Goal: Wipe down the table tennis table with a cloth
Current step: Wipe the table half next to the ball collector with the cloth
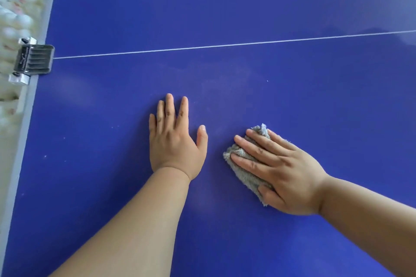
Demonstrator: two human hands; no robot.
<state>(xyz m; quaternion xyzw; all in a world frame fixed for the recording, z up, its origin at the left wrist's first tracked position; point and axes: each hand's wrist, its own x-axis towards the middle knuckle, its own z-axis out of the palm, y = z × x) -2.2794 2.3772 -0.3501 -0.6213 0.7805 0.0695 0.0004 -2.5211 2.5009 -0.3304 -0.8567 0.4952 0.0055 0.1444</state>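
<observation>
The fluffy grey cloth (244, 165) is pressed flat under the right hand (279, 175) (fingers straight, no gripping) on the blue desk (225, 7); the left hand (175, 141) is spread flat, probably for support.

Left hand (175, 141) and right hand (279, 175) lie flat, palms down, fingers straight.

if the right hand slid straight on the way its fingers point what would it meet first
Likely the left hand, at its thumb: the right hand, flat on the cloth, points up-left toward it across bare blue table.
</observation>
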